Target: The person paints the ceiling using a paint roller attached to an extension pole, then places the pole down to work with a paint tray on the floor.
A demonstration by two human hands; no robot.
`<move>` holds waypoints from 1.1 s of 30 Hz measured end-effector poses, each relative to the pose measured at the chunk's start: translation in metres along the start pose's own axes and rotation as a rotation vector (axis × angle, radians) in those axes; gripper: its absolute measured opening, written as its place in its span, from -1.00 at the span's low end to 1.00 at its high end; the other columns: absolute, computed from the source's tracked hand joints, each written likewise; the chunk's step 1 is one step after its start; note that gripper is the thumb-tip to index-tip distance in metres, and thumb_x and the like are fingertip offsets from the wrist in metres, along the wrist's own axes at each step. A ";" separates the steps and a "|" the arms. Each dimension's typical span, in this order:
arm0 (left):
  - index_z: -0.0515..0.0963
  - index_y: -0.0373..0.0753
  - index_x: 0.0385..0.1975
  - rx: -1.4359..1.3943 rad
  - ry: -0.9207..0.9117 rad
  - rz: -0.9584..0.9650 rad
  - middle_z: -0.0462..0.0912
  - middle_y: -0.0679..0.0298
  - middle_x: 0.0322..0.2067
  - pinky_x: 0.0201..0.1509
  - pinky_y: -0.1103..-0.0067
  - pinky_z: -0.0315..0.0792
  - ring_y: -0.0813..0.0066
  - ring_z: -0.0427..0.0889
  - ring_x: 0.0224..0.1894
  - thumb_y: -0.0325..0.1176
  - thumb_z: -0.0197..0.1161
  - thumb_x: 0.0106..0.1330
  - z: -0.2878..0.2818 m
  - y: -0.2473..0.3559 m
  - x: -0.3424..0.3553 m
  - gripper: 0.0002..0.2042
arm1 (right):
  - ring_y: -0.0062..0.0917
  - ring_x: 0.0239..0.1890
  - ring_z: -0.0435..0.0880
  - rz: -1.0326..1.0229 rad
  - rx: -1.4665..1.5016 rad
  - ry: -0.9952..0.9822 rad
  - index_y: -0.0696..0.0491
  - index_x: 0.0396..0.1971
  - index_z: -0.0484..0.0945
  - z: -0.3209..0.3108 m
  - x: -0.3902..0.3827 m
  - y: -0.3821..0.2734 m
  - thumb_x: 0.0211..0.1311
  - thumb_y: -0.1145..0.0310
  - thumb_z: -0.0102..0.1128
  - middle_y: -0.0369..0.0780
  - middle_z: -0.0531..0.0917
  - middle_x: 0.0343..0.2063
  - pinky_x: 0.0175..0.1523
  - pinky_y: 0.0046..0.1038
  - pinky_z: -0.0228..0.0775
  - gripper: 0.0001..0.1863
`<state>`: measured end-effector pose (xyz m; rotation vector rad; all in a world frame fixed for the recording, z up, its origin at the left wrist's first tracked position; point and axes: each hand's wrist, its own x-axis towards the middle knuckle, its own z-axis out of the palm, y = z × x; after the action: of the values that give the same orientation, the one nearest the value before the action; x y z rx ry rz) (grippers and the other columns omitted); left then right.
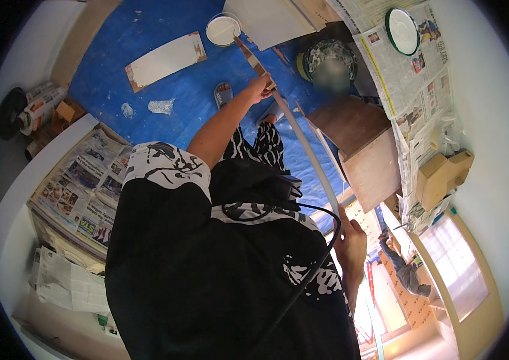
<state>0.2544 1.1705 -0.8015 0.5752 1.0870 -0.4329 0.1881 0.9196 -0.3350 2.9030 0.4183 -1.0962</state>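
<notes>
My left hand [259, 87] is closed around a long pole, where a wooden strip [249, 55] joins a pale grey tube [304, 138]. My right hand [349, 240], lower right, grips the same pole farther back. The wooden strip's far end overlaps the edge of a white round bucket [222, 34] on the blue sheeting [98, 72]; whether they touch I cannot tell. A dark cable hangs across my body near my right hand. My sandalled feet stand on the sheeting below the pole.
A white board [164, 62], a blurred dark bucket [317, 57] and a wooden box [367, 174] lie around me. Newspapers [404, 84] cover surfaces on both sides; one holds a white lid [402, 30], another area a cardboard piece [443, 174]. Another person [407, 273] is far off, lower right.
</notes>
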 end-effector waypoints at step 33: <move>0.57 -0.27 -0.34 -0.078 0.139 0.157 0.54 0.29 -0.34 -0.30 0.55 0.56 0.44 0.54 -0.42 -0.18 0.31 0.26 0.080 -0.017 -0.014 -0.75 | -0.19 -0.59 0.56 -0.233 -0.074 0.032 -0.01 0.10 0.51 -0.059 0.037 0.126 0.20 0.40 0.19 -0.04 0.52 -0.62 -0.46 -0.24 0.36 -0.58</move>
<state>0.2941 1.1073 -0.7651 0.6239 1.1766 -0.2152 0.2847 0.8127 -0.3251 2.8647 0.7976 -1.0341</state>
